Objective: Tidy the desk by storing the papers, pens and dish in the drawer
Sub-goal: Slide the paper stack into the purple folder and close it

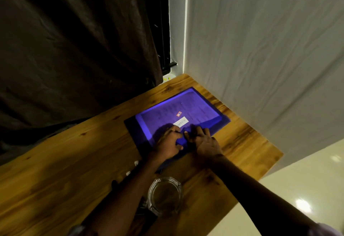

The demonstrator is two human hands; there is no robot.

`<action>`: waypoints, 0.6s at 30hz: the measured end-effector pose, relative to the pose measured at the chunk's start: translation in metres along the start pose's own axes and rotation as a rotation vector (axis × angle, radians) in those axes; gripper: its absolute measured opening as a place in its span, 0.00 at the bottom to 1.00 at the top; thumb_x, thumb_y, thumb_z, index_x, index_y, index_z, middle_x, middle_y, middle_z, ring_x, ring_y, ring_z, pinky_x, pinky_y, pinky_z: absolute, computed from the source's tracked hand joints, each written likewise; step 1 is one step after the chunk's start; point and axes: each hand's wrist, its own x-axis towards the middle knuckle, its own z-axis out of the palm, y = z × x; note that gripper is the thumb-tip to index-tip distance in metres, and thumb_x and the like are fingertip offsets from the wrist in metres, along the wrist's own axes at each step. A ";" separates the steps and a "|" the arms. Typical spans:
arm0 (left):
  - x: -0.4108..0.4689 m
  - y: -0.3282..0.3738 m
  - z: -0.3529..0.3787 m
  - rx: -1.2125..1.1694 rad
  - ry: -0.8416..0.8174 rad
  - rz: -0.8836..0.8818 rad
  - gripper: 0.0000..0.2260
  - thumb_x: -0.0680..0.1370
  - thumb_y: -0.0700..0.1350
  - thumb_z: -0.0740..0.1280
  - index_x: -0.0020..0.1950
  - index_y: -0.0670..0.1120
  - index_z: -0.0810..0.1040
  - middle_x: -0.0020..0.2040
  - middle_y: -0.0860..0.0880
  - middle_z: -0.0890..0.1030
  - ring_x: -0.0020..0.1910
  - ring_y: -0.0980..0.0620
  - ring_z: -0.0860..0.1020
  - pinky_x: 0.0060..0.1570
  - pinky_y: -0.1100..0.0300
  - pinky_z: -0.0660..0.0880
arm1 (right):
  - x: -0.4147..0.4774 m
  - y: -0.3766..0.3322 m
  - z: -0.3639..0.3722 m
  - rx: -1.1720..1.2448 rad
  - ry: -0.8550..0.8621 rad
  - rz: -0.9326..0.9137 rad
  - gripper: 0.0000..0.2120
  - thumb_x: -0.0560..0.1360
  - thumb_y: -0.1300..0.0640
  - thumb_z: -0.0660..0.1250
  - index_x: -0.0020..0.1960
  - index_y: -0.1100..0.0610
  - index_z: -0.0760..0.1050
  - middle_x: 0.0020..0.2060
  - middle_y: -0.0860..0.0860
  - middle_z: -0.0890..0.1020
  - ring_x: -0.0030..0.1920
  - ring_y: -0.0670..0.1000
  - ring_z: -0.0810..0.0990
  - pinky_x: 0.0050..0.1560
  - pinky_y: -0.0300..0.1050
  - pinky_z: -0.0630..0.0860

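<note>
Nearest the camera, the glass dish (164, 195) stands on the desk (74, 161) between the two forearms. What seem to be the pens (128, 173) lie just left of it, mostly hidden under the left forearm. Both are not yet stored, so the step in hand is judged to be the papers. Beyond them both arms reach forward, side by side. The right hand (202, 141) lies flat with its fingers spread on the near part of the purple folder (219, 122). The left hand (167, 142) rests beside it with its fingers bent, and in the dim light I cannot tell whether it pinches the edge. The papers (195, 105) lie inside the folder toward the far corner. The next move calls for a grip on that near edge and a lift toward the drawer, which is out of view.
</note>
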 end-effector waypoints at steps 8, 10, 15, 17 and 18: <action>-0.003 -0.003 -0.004 -0.140 -0.006 -0.019 0.23 0.73 0.41 0.73 0.67 0.42 0.76 0.69 0.49 0.73 0.68 0.49 0.71 0.69 0.60 0.66 | -0.015 0.004 0.010 0.233 0.149 0.008 0.37 0.71 0.46 0.69 0.77 0.47 0.59 0.74 0.55 0.60 0.70 0.58 0.62 0.67 0.55 0.71; -0.001 -0.014 -0.011 -0.257 0.056 -0.063 0.18 0.73 0.41 0.73 0.62 0.42 0.79 0.63 0.48 0.78 0.63 0.47 0.76 0.65 0.54 0.72 | -0.023 -0.002 0.020 0.545 0.413 0.183 0.30 0.70 0.51 0.70 0.70 0.54 0.69 0.66 0.56 0.70 0.63 0.58 0.71 0.60 0.53 0.75; 0.007 -0.054 -0.040 -0.063 0.321 -0.326 0.17 0.76 0.45 0.69 0.63 0.41 0.77 0.65 0.40 0.76 0.65 0.40 0.73 0.66 0.51 0.69 | -0.032 -0.014 0.018 1.034 0.492 0.619 0.15 0.77 0.53 0.67 0.59 0.62 0.73 0.52 0.58 0.82 0.51 0.59 0.81 0.52 0.54 0.78; 0.009 -0.072 -0.050 0.028 0.326 -0.512 0.27 0.77 0.51 0.68 0.72 0.39 0.68 0.72 0.36 0.67 0.72 0.37 0.65 0.71 0.49 0.61 | -0.031 -0.014 0.013 1.128 0.355 0.596 0.15 0.78 0.49 0.66 0.52 0.61 0.78 0.43 0.58 0.85 0.41 0.57 0.84 0.46 0.57 0.82; 0.010 -0.079 -0.054 0.013 0.322 -0.596 0.31 0.78 0.53 0.66 0.75 0.38 0.63 0.74 0.35 0.63 0.74 0.37 0.62 0.72 0.49 0.59 | -0.031 -0.015 0.013 1.216 0.287 0.565 0.15 0.78 0.48 0.67 0.47 0.61 0.79 0.38 0.59 0.85 0.35 0.56 0.84 0.41 0.55 0.83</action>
